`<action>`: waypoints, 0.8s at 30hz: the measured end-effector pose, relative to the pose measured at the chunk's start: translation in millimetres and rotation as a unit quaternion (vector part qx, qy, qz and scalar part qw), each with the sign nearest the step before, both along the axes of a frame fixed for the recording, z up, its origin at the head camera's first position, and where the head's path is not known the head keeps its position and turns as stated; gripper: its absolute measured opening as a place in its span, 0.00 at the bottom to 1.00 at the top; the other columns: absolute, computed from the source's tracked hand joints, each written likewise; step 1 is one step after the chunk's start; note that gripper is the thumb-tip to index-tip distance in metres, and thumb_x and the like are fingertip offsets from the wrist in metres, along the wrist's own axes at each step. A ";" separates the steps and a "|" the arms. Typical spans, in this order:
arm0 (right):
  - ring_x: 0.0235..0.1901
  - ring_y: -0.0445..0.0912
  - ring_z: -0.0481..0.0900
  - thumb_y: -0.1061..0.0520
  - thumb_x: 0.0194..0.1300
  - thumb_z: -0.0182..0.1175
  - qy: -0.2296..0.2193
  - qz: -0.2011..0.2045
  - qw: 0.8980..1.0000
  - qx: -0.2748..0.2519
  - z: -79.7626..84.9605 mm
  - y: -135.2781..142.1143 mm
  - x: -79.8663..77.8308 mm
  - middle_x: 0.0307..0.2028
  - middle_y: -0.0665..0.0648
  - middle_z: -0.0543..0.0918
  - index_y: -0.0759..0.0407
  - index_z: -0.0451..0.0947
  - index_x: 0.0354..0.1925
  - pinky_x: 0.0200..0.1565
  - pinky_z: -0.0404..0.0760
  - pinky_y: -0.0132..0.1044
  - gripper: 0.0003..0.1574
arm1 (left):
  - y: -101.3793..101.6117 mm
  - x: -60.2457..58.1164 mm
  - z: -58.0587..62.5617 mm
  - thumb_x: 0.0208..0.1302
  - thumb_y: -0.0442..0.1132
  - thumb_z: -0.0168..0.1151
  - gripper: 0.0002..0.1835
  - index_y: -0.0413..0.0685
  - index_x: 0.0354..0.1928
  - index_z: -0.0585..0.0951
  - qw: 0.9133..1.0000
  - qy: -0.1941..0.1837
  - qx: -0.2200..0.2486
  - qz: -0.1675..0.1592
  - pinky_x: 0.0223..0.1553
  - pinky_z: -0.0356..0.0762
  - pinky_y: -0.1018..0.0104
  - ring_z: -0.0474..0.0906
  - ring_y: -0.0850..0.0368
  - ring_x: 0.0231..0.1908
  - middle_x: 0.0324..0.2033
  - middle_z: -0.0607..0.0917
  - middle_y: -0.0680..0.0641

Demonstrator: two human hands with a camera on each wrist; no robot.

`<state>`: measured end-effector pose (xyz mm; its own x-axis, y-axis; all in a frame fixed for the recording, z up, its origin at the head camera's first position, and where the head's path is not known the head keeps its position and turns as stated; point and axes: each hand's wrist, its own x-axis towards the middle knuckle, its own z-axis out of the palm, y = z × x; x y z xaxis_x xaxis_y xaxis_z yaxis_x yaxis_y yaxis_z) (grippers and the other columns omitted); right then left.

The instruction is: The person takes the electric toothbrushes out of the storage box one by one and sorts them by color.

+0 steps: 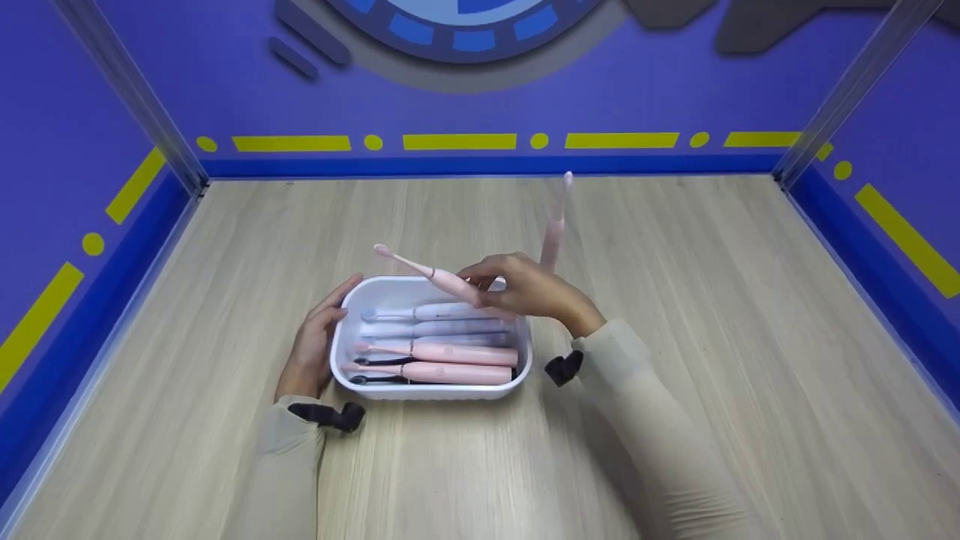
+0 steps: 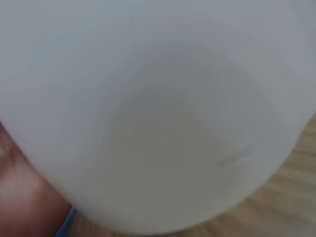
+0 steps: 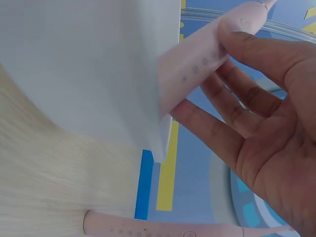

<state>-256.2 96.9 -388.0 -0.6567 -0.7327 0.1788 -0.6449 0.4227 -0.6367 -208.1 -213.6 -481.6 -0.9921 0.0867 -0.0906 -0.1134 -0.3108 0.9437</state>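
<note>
A white plastic box holds several electric toothbrushes lying side by side. Two pink toothbrushes lie nearest the front, pale bluish-white toothbrushes lie behind them, and black toothbrush heads peek out underneath. My left hand grips the box's left end, thumb at the rim and fingers along the outside. Between thumb and fingers my right hand holds a pink toothbrush slantwise over the box's back right, head up to the left. In the right wrist view its handle overlaps the box wall.
Another pink toothbrush stands upright on the wooden table, just behind my right hand. Blue panels with yellow marks enclose the table at the back and both sides. A black wrist camera sits near the box's right end.
</note>
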 end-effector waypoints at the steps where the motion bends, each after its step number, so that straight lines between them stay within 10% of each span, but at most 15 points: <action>1: 0.41 0.48 0.83 0.67 0.57 0.64 0.000 -0.004 1.000 -0.006 -0.4 0.9 0.0 0.41 0.59 0.87 0.63 0.81 0.53 0.48 0.82 0.47 0.22 | -0.1 0.1 -0.1 0.66 0.31 0.32 0.31 0.45 0.73 0.60 1.000 0.001 0.002 -0.002 0.74 0.45 0.64 0.49 0.60 0.74 0.74 0.57 0.52; 24: 0.44 0.47 0.81 0.60 0.59 0.66 0.021 -0.078 0.979 -0.188 -5.9 38.7 3.3 0.45 0.59 0.84 0.63 0.79 0.54 0.39 0.86 0.43 0.23 | -1.5 1.1 0.6 0.66 0.30 0.31 0.31 0.45 0.73 0.59 1.000 0.002 -0.011 -0.001 0.74 0.45 0.64 0.50 0.61 0.73 0.74 0.58 0.52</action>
<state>-252.9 135.6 -394.0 -0.7419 -0.5012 0.4454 -0.6196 0.2587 -0.7411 -207.0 -215.1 -480.9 -0.9923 0.0861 -0.0886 -0.1100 -0.2897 0.9508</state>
